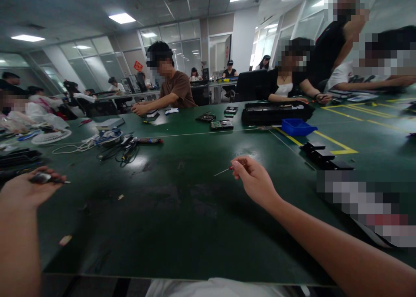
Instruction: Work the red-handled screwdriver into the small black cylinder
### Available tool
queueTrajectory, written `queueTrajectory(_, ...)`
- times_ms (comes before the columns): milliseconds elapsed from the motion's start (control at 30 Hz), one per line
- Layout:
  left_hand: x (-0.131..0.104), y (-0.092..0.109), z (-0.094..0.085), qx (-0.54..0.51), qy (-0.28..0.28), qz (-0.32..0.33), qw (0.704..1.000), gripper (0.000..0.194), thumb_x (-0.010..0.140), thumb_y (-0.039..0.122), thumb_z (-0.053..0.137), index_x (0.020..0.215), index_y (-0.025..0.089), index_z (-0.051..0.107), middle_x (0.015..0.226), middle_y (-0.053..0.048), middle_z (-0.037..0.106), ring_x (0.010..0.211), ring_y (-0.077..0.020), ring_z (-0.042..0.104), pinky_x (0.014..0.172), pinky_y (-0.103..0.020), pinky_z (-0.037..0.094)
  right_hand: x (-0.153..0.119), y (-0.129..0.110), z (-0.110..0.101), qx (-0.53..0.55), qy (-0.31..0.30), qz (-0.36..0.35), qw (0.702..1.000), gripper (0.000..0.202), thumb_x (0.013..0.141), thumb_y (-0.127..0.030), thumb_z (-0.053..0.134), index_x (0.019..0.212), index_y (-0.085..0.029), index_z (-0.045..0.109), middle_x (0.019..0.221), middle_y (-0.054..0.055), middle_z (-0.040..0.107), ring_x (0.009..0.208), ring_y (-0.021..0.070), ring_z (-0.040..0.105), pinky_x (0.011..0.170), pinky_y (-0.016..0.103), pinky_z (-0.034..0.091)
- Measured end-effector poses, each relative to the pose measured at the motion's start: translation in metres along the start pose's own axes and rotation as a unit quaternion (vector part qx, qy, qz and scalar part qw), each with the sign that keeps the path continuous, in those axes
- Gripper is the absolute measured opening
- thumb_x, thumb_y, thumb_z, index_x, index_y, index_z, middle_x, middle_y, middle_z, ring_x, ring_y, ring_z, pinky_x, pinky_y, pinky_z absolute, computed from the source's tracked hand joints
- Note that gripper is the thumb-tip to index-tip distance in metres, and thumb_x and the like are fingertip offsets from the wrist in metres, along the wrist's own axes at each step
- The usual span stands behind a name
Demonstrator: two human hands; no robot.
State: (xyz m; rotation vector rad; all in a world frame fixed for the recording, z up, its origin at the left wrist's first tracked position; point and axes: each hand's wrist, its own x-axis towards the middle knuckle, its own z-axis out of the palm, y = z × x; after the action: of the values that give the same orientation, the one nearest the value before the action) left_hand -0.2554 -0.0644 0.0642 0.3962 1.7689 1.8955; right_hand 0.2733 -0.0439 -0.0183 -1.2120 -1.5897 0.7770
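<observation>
My right hand (255,180) is closed around a thin screwdriver (222,172) with a reddish handle. Its slim metal shaft points left over the green table (175,240), and the fingers hide most of the handle. At the left edge, my left hand (27,188) lies palm up with its fingers curled round a short dark tool (45,178) with a narrow metal tip. That tool looks like a small driver, but blur hides its exact kind. Both hands are raised a little above the tabletop, well apart from each other.
Bundled cables (125,149) and a white round grille (51,136) lie at the left. Hard drives (222,125), a long black case (277,113) and a blue bin (297,126) stand farther back. Black blocks (321,155) sit at right. A person in brown (178,89) works opposite.
</observation>
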Motion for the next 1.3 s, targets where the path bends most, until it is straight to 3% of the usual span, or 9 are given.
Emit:
queueTrajectory(133,-0.025,-0.016,0.059,-0.058,-0.184,0.031,0.981,0.026,0.099,0.016,0.032,0.08,0.01,0.05,0.064,0.001,0.053,0.065,-0.0081,0.049,0.071,-0.025,0.052,-0.001,-0.003,-0.002,-0.013,0.0,-0.001,1.0,0.029,0.095,-0.046,0.05,0.096,-0.021,0.063,0.075,0.001,0.063,0.069,0.0166,0.061,0.067,0.032,0.048)
queueTrajectory(300,-0.118,-0.037,0.142,-0.045,-0.367,-0.053,0.928,0.017,0.091,0.01,0.039,0.091,0.012,0.056,0.074,-0.004,0.057,0.066,-0.0144,0.053,0.068,-0.032,0.052,-0.002,-0.005,-0.003,-0.015,0.007,-0.013,1.0,0.03,0.095,-0.048,0.05,0.096,-0.021,0.063,0.074,0.001,0.063,0.068,0.0169,0.06,0.067,0.032,0.048)
queueTrajectory(400,-0.174,-0.062,0.174,-0.008,-0.484,-0.085,0.871,0.02,0.081,0.009,0.049,0.1,0.013,0.056,0.081,-0.005,0.056,0.067,-0.0141,0.054,0.07,-0.031,0.05,-0.002,-0.006,-0.004,-0.022,0.012,-0.012,1.0,0.03,0.096,-0.048,0.049,0.098,-0.021,0.063,0.073,0.001,0.063,0.068,0.017,0.061,0.066,0.033,0.048)
queueTrajectory(500,-0.215,-0.095,0.194,0.09,-0.538,-0.026,0.838,0.029,0.077,0.01,0.046,0.105,0.015,0.052,0.082,-0.004,0.056,0.069,-0.0139,0.053,0.067,-0.028,0.044,-0.002,-0.005,-0.004,-0.016,0.019,-0.007,1.0,0.029,0.096,-0.047,0.049,0.103,-0.021,0.062,0.072,0.001,0.063,0.067,0.0172,0.061,0.066,0.033,0.049)
queueTrajectory(633,-0.237,-0.135,0.206,0.231,-0.541,0.173,0.79,0.029,0.084,0.017,0.042,0.112,0.018,0.047,0.091,-0.004,0.058,0.079,-0.0164,0.054,0.071,-0.029,0.041,-0.002,-0.006,-0.002,0.006,0.047,-0.019,0.999,0.029,0.096,-0.044,0.05,0.11,-0.021,0.06,0.08,0.003,0.065,0.074,0.0185,0.063,0.071,0.035,0.051)
queueTrajectory(733,-0.233,-0.15,0.204,0.252,-0.555,0.248,0.753,0.027,0.085,0.017,0.039,0.111,0.019,0.047,0.093,-0.004,0.057,0.083,-0.017,0.053,0.077,-0.031,0.041,-0.003,-0.009,-0.003,0.011,0.054,-0.024,0.998,0.029,0.096,-0.042,0.049,0.111,-0.021,0.06,0.08,0.003,0.066,0.074,0.0188,0.063,0.071,0.035,0.051)
queueTrajectory(967,-0.215,-0.156,0.189,0.299,-0.576,0.278,0.709,0.038,0.075,0.013,0.054,0.112,0.019,0.052,0.107,-0.006,0.057,0.095,-0.0199,0.055,0.084,-0.033,0.044,-0.008,-0.015,-0.008,-0.054,0.054,-0.046,0.996,0.032,0.094,-0.049,0.052,0.085,-0.021,0.065,0.072,0.004,0.066,0.066,0.0181,0.061,0.062,0.033,0.048)
queueTrajectory(1167,-0.223,-0.152,0.189,0.294,-0.551,0.324,0.711,0.023,0.082,0.02,0.065,0.105,0.02,0.058,0.106,-0.005,0.063,0.095,-0.0209,0.058,0.084,-0.034,0.046,-0.011,-0.012,-0.004,0.016,0.019,-0.059,0.998,0.026,0.094,-0.043,0.055,0.105,-0.022,0.066,0.089,0.006,0.073,0.083,0.0215,0.069,0.074,0.037,0.054)
queueTrajectory(1300,-0.227,-0.148,0.189,0.264,-0.546,0.355,0.711,0.029,0.08,0.023,0.073,0.108,0.022,0.064,0.11,-0.003,0.066,0.103,-0.0218,0.059,0.092,-0.034,0.045,-0.011,-0.011,-0.003,-0.008,0.001,-0.055,0.998,0.024,0.094,-0.042,0.055,0.105,-0.023,0.066,0.093,0.006,0.074,0.086,0.0222,0.07,0.076,0.038,0.055)
